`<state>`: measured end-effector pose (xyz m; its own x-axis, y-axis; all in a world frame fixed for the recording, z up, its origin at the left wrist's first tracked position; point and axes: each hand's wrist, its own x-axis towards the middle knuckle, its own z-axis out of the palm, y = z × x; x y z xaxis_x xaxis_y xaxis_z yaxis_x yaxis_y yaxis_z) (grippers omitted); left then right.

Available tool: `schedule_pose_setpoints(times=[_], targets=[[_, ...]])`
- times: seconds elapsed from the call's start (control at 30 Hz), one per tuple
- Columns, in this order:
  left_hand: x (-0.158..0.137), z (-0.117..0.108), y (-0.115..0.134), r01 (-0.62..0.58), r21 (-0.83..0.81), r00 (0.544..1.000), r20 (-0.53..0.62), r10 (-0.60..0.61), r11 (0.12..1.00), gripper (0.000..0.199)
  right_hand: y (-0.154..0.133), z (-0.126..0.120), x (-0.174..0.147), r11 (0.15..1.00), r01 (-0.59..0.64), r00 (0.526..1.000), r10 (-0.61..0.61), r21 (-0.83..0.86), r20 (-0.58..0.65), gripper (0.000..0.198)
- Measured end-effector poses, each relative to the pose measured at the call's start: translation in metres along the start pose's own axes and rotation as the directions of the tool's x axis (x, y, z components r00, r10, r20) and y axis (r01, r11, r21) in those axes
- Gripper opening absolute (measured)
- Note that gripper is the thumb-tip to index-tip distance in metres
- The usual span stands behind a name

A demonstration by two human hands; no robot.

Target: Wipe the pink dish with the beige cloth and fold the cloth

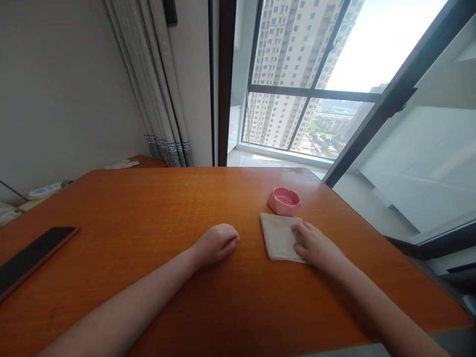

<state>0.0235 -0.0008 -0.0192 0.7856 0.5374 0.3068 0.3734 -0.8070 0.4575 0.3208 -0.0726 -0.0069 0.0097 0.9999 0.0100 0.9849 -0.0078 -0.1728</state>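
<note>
My left hand (218, 243) rests on the brown wooden table (163, 208), its fingers curled into a loose fist with nothing showing in them. Over the right edge of a folded light-grey cloth (278, 238) is my right hand (316, 245), with bent fingers closed at the cloth's edge and slightly blurred. The cloth lies flat, a little to the right of my left hand and apart from it. Just behind it stands a pink ashtray (284, 201) with a notched rim; no contents show in it.
A long black-topped slab (33, 255) lies at the table's left edge. Beyond that side are a white power strip (46, 190) and a cable. A grey curtain (152, 84) hangs at the back left, and a large window (297, 89) is behind the table.
</note>
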Motion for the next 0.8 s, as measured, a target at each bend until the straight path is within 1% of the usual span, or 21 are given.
schedule_pose_setpoints(times=[0.07, 0.13, 0.2, 0.23, 0.3, 0.33, 0.37, 0.4, 0.43, 0.47, 0.5, 0.53, 0.57, 0.6, 0.67, 0.73, 0.8], targets=[[0.001, 0.001, -0.001, 0.021, -0.02, 1.0, 0.018, -0.021, 1.0, 0.025, 0.034, -0.006, -0.001, 0.997, -0.072, 0.995, 0.071, 0.006, 0.063, 0.041], [0.002, 0.002, -0.001, 0.051, -0.048, 0.999, 0.014, -0.05, 0.998, 0.024, 0.055, -0.008, -0.001, 0.997, -0.069, 0.995, 0.066, 0.027, 0.081, 0.045], [0.002, 0.002, -0.002, 0.078, -0.08, 0.997, 0.005, -0.078, 0.994, 0.022, 0.058, -0.01, 0.001, 0.997, -0.072, 0.995, 0.072, 0.007, 0.075, 0.044], [0.003, 0.001, -0.002, 0.086, -0.094, 0.996, 0.002, -0.086, 0.992, 0.021, 0.051, -0.011, 0.002, 0.995, -0.093, 0.994, 0.095, -0.032, 0.055, 0.041], [0.003, 0.001, -0.003, 0.092, -0.108, 0.996, -0.001, -0.093, 0.99, 0.021, 0.024, -0.012, 0.006, 0.98, -0.15, 0.988, 0.145, -0.127, -0.046, 0.033], [0.003, 0.001, -0.003, 0.094, -0.107, 0.996, -0.002, -0.094, 0.99, 0.021, 0.005, -0.013, 0.009, 0.979, -0.146, 0.982, 0.126, -0.143, -0.14, 0.028], [0.004, 0.001, -0.003, 0.096, -0.104, 0.995, -0.001, -0.097, 0.99, 0.021, -0.017, -0.012, 0.013, 0.99, -0.087, 0.972, 0.06, -0.112, -0.228, 0.028], [0.004, 0.002, -0.003, 0.103, -0.1, 0.995, -0.001, -0.103, 0.99, 0.02, -0.04, -0.011, 0.018, 0.999, 0.031, 0.964, -0.041, -0.045, -0.261, 0.028], [0.003, 0.003, -0.004, 0.113, -0.097, 0.994, 0.0, -0.114, 0.989, 0.018, -0.063, -0.007, 0.024, 0.984, 0.169, 0.958, -0.151, 0.057, -0.245, 0.03], [0.003, 0.004, -0.005, 0.122, -0.1, 0.992, 0.0, -0.123, 0.987, 0.017, -0.086, -0.003, 0.03, 0.939, 0.29, 0.945, -0.251, 0.184, -0.208, 0.035], [0.003, 0.006, -0.007, 0.124, -0.111, 0.992, -0.001, -0.125, 0.986, 0.014, -0.107, 0.003, 0.036, 0.877, 0.366, 0.929, -0.322, 0.31, -0.184, 0.04], [0.002, 0.008, -0.009, 0.121, -0.129, 0.992, -0.009, -0.124, 0.984, 0.013, -0.125, 0.011, 0.042, 0.82, 0.412, 0.911, -0.373, 0.398, -0.175, 0.044], [0.001, 0.009, -0.011, 0.119, -0.146, 0.992, -0.027, -0.125, 0.982, 0.016, -0.141, 0.018, 0.048, 0.775, 0.449, 0.891, -0.427, 0.445, -0.154, 0.049], [0.0, 0.011, -0.014, 0.122, -0.161, 0.99, -0.051, -0.131, 0.979, 0.02, -0.153, 0.026, 0.053, 0.738, 0.48, 0.87, -0.47, 0.474, -0.149, 0.051], [-0.002, 0.011, -0.019, 0.132, -0.179, 0.987, -0.07, -0.147, 0.975, 0.029, -0.166, 0.04, 0.061, 0.688, 0.502, 0.853, -0.492, 0.524, -0.173, 0.05], [-0.003, 0.01, -0.023, 0.151, -0.168, 0.986, -0.048, -0.161, 0.974, 0.029, -0.168, 0.049, 0.065, 0.646, 0.504, 0.853, -0.475, 0.573, -0.215, 0.047], [-0.003, 0.008, -0.025, 0.145, -0.135, 0.988, -0.025, -0.15, 0.98, 0.026, -0.163, 0.054, 0.068, 0.616, 0.506, 0.851, -0.47, 0.604, -0.234, 0.045]])
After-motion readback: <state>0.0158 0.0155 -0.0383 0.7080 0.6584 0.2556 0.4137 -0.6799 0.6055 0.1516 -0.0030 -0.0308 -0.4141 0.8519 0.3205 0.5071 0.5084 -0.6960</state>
